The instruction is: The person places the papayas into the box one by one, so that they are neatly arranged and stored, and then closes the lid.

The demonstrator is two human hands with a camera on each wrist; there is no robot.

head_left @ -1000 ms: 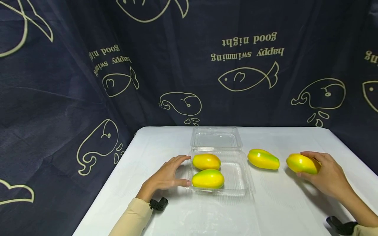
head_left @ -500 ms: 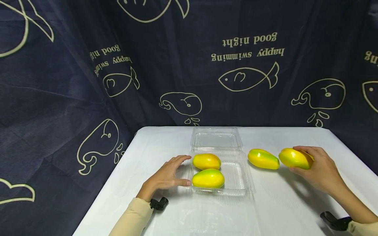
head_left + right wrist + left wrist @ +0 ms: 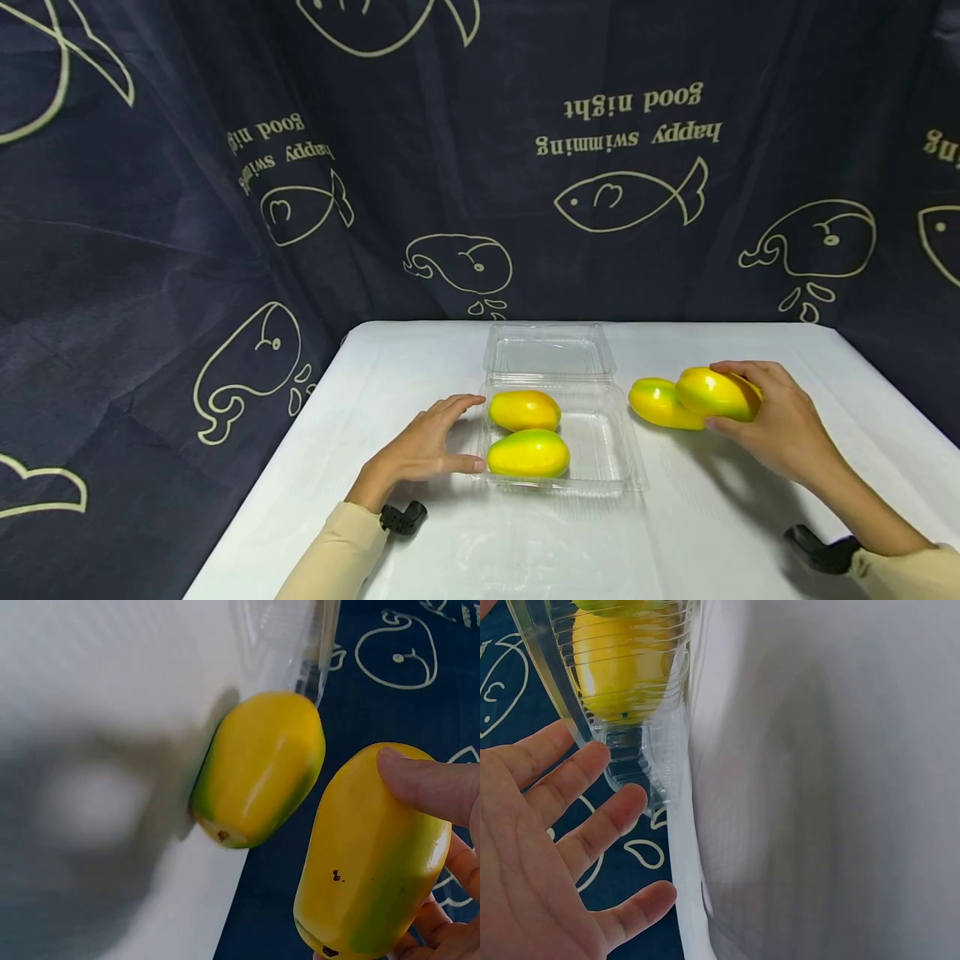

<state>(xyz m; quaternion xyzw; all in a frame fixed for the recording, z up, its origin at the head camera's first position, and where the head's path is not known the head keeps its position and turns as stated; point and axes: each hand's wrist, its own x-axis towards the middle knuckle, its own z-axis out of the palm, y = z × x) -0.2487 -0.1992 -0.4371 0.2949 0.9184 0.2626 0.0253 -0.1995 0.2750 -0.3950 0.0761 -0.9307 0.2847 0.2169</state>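
My right hand (image 3: 787, 432) grips a yellow-green papaya (image 3: 714, 394), thumb on the near side and fingers on the far side. The right wrist view shows this fruit raised above the table, its thumb pressed along the skin. A second papaya (image 3: 654, 403) lies on the table, partly hidden behind the held one in the head view. Two more papayas, a far one (image 3: 525, 412) and a near one (image 3: 528, 454), lie side by side in the left part of a clear plastic clamshell box (image 3: 600, 446). At its left wall, my left hand (image 3: 416, 450) has its fingers spread and straight.
The box's hinged lid (image 3: 551, 354) lies folded back toward the far table edge. Everything stands on a white-covered table (image 3: 555, 550). A dark curtain (image 3: 450, 150) with fish and whale drawings hangs behind and to the left.
My right hand has carried its papaya left and slightly up, so it now overlaps the papaya on the table. The left hand and the box have stayed in place.
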